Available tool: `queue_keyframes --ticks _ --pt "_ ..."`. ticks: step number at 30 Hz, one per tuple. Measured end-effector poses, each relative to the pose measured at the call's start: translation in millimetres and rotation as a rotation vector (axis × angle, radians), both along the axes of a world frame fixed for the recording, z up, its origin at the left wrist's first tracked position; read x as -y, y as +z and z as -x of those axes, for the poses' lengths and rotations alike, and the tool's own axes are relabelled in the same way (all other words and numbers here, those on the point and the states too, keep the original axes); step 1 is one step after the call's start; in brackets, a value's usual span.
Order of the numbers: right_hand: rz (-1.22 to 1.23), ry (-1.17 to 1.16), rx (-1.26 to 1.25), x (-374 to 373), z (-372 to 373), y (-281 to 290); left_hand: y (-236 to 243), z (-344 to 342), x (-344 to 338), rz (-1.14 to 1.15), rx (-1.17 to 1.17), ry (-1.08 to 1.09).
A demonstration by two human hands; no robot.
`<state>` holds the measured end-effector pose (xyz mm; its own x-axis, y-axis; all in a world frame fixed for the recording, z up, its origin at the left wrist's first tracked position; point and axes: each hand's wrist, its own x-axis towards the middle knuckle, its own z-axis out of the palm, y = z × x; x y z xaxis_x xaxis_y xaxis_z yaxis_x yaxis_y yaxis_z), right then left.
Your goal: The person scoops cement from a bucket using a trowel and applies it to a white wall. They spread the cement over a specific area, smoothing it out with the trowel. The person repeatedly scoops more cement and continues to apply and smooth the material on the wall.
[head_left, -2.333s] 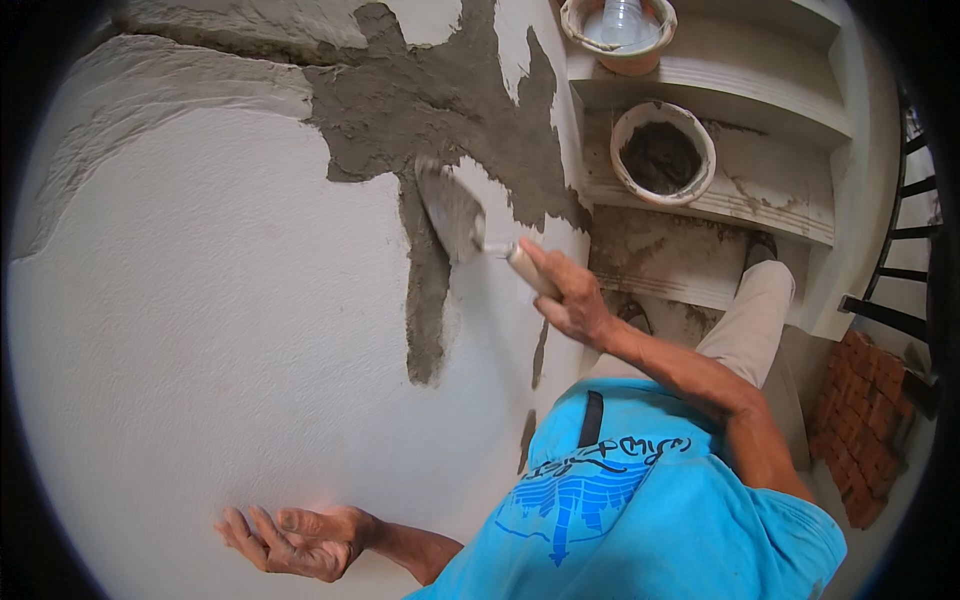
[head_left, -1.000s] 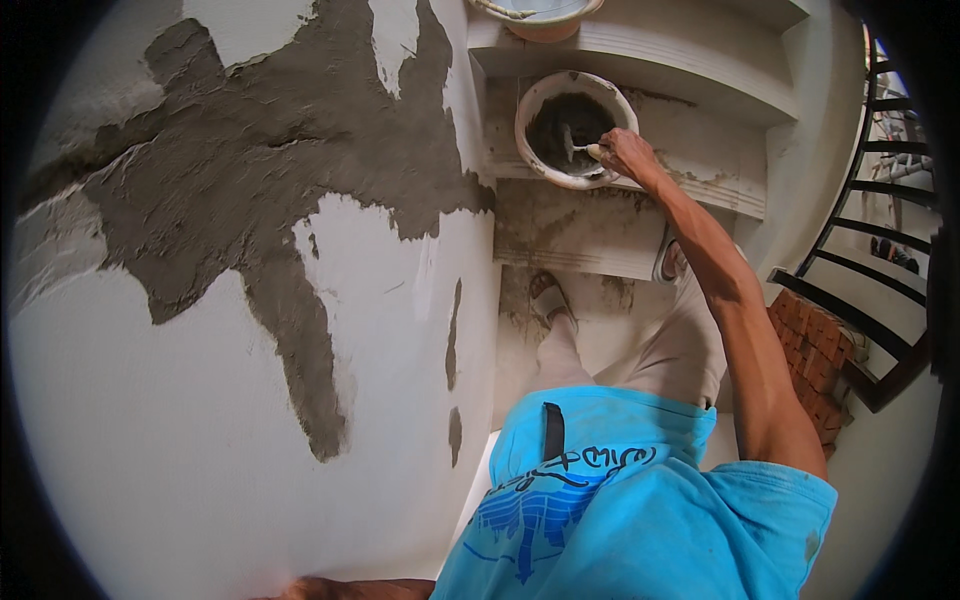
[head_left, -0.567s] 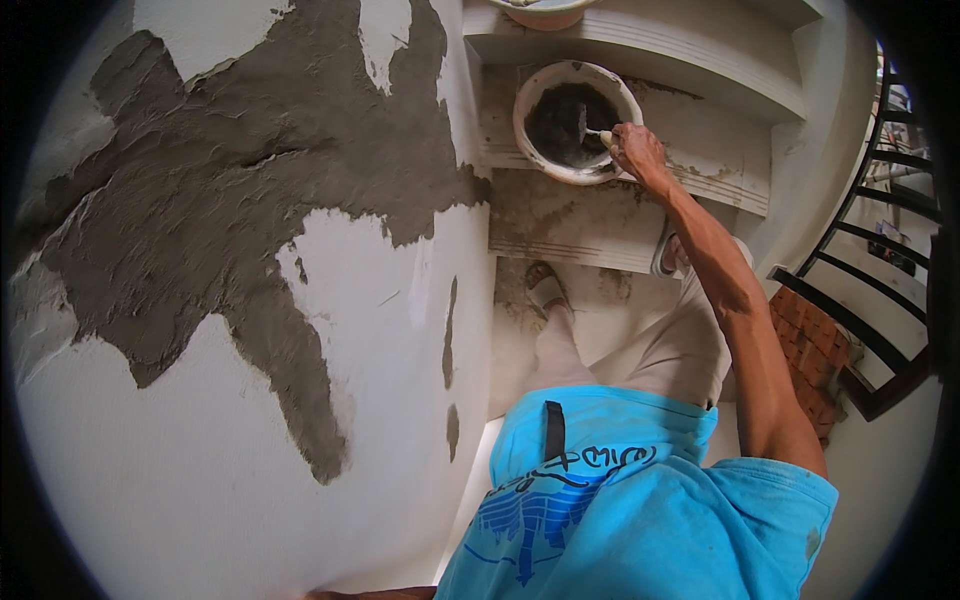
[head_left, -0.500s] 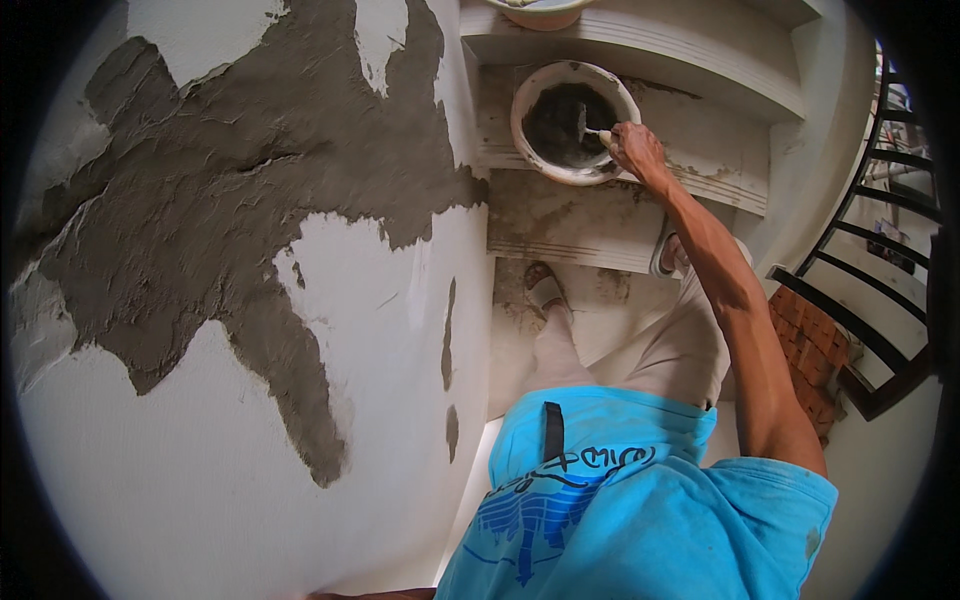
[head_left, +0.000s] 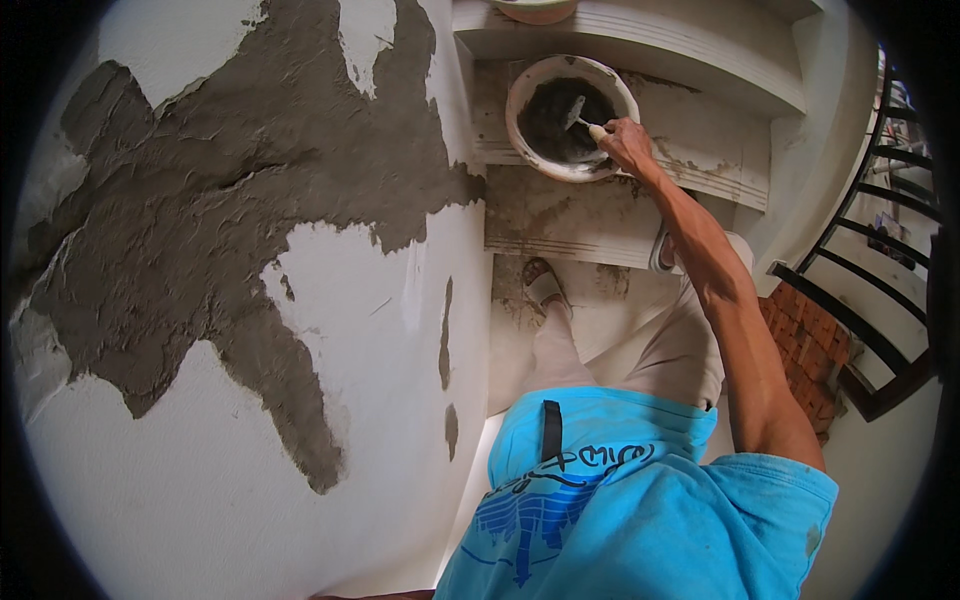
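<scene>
The trowel [head_left: 575, 112] is held blade-down in the bucket [head_left: 516, 110], its handle grasped by the right hand [head_left: 628, 147]'s fingers. Dark plaster [head_left: 546, 122] is contained there. The bucket is supported by a step [head_left: 690, 130]; the wall [head_left: 190, 480] is partly coated grey. The left fingers' state cannot be told.

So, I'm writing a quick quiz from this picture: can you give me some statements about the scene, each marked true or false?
1. The right hand grips a grey metal trowel by its cream handle. True.
2. The round, white-rimmed bucket stands on brown bricks. False: it stands on a pale, stained stair step.
3. Rough, dark grey mortar covers part of the white wall. True.
4. The person wears red. False: a bright blue T-shirt is worn.
5. The left hand holds the bucket's rim. False: the left hand is out of view.
</scene>
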<state>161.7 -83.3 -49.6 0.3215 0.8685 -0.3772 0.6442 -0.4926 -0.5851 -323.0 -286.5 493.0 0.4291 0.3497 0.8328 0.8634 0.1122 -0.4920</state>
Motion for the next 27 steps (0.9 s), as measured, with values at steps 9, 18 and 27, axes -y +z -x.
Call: queue_keyframes --ticks 9,18,27 --pt "-0.022 -0.09 -0.115 10.6 9.3 -4.9 1.4 2.7 3.0 -0.006 0.006 0.008" --pt "-0.009 -0.155 -0.269 1.4 34.2 2.6 1.2 1.7 1.1 -0.017 -0.01 0.034" --pt "-0.223 -0.034 -0.387 37.6 20.3 12.5 0.6 1.3 1.8 -0.043 -0.013 0.064"
